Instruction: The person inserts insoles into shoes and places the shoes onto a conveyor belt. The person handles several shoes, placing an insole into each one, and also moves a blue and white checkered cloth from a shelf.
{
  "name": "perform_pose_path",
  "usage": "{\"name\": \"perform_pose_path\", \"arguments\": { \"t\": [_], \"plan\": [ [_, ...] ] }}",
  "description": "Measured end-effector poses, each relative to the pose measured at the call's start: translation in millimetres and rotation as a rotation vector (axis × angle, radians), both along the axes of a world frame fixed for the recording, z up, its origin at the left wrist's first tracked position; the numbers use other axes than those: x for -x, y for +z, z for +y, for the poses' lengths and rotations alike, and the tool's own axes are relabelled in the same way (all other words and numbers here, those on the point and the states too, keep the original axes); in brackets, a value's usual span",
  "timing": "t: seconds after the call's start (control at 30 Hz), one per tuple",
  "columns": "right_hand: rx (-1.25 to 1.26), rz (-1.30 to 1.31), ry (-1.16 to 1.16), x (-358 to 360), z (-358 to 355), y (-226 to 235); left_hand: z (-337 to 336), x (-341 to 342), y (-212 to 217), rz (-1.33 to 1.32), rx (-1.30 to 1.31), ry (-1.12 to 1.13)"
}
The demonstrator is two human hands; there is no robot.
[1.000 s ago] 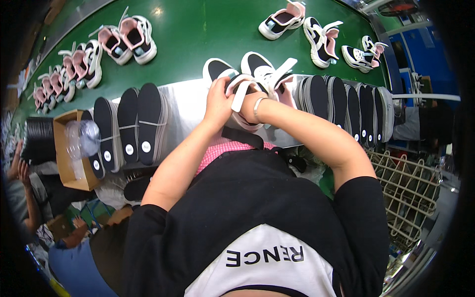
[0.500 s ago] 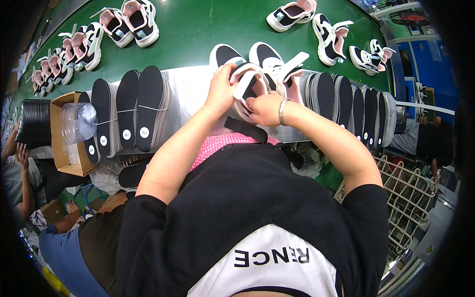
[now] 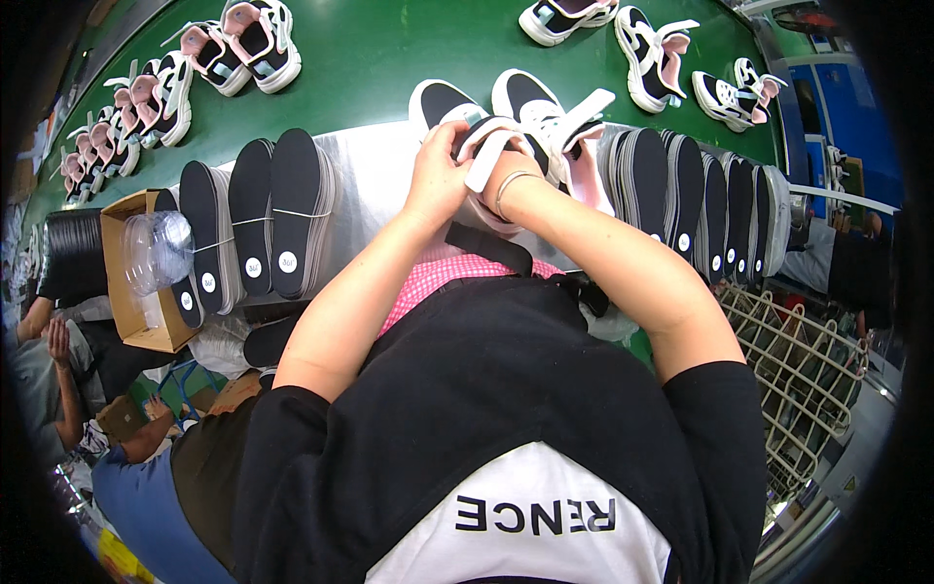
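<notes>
A white-and-black sneaker with a pale pink lining stands on the metal shelf in front of me. My left hand grips the left side of its upper, near the tongue and strap. My right hand reaches into the opening of this shoe, its fingers hidden inside. A second sneaker of the same kind lies just to the right, its white strap sticking up, loose. Banded stacks of black insoles stand to the left, and more insole stacks to the right.
Beyond the shelf runs a green work surface with several more sneakers at far left and far right. A cardboard box with clear plastic inside is at the left. A wire rack stands at lower right; other people sit at the left.
My right hand has gone deeper into the sneaker, moving slightly left, and its fingers have disappeared inside. My left hand keeps its hold on the upper.
</notes>
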State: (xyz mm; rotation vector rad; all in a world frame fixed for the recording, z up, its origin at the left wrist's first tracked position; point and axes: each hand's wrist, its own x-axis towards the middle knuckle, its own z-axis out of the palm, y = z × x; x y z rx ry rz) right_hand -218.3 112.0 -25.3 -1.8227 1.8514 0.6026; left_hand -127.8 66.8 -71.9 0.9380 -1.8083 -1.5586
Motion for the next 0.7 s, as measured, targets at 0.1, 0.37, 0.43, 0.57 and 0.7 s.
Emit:
{"name": "perform_pose_path", "arguments": {
  "t": [0.1,0.37,0.43,0.57,0.7],
  "plan": [
    [-0.010,-0.035,-0.151,-3,0,-1,1,-2,4,-0.063,0.040,-0.017],
    [-0.077,-0.017,0.151,9,4,-13,-1,0,-3,-0.063,0.119,-0.019],
    [-0.114,-0.144,-0.090,7,11,4,-1,1,0,-0.064,0.107,-0.011],
    [0.107,-0.155,-0.014,0,40,35,-2,-3,2,-0.053,0.132,-0.014],
    [-0.181,-0.095,0.007,7,39,27,-1,1,3,-0.045,0.064,-0.048]
  ]
}}
